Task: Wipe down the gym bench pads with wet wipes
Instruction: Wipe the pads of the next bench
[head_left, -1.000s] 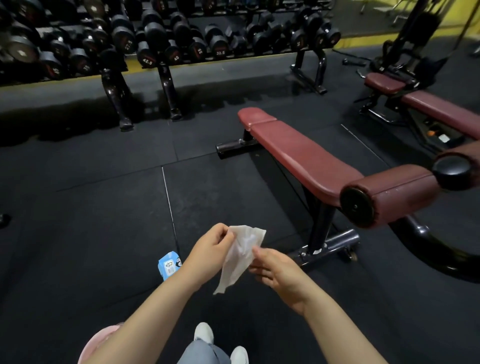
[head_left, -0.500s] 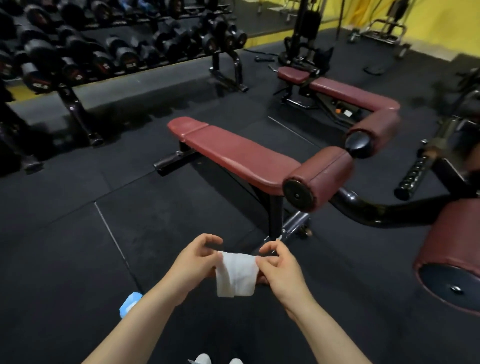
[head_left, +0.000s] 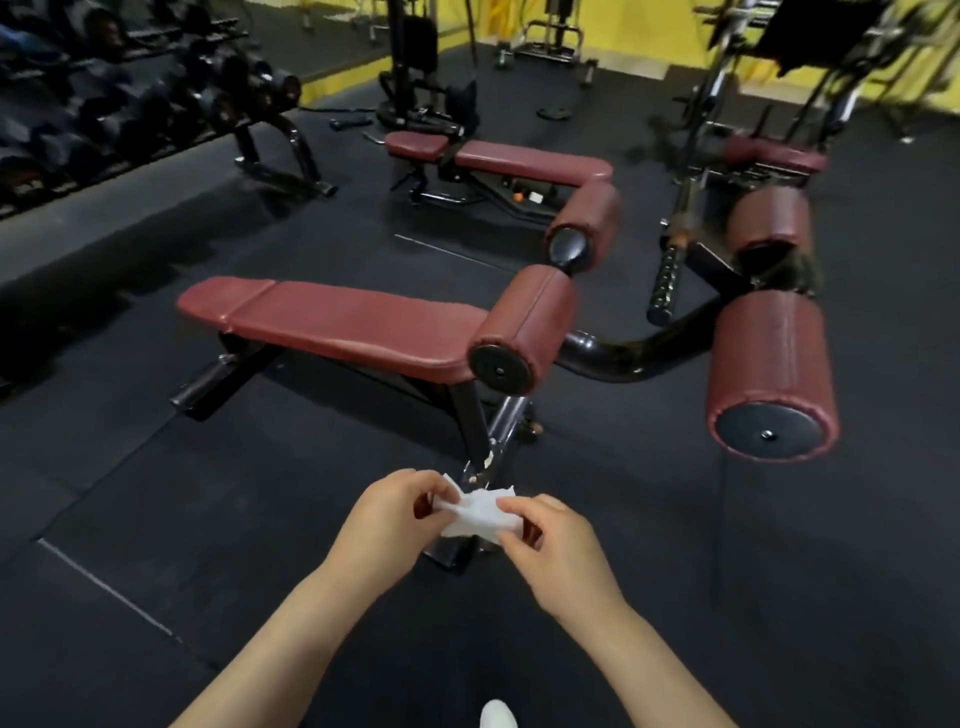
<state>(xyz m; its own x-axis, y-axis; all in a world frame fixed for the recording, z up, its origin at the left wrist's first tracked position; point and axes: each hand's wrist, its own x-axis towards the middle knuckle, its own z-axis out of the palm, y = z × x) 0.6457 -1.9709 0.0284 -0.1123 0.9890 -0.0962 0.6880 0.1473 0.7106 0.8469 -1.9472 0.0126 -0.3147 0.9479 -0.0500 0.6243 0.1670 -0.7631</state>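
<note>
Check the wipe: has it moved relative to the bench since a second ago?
Yes. The wipe, pinched by the left hand and right hand, hung open left of the bench's foot; now it is bunched up directly over that foot.

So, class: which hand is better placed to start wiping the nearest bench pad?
Left, probably. Both hands pinch the wipe, but the pad stretches away to the left.
</note>
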